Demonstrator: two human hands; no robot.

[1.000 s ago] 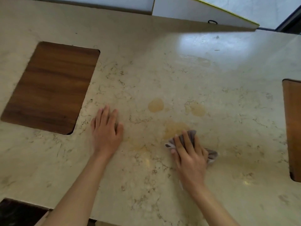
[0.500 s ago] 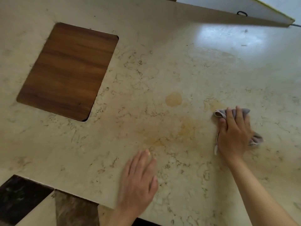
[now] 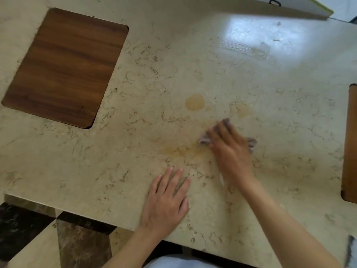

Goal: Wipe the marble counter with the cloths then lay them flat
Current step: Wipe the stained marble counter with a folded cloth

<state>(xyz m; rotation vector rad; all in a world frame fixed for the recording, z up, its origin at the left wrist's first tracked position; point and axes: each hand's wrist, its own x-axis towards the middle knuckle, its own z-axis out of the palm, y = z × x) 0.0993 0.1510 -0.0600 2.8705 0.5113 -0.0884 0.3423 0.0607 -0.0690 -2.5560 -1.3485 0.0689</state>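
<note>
Right hand (image 3: pixel 229 149) pressed flat, fingers together atop crumpled grey cloth (image 3: pixel 252 143) mid-counter, for scrubbing yellowish stain (image 3: pixel 181 150); left hand (image 3: pixel 167 200) splayed, empty, on marble counter (image 3: pixel 193 64) near front edge, likely bracing.

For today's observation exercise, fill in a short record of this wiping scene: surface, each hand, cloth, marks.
surface: marble counter, with a wooden panel set into it
left hand: flat on the counter, empty
right hand: pressing a grey cloth, blurred
cloth: bunched, not laid flat
marks: round yellowish stain beyond the cloth
</note>
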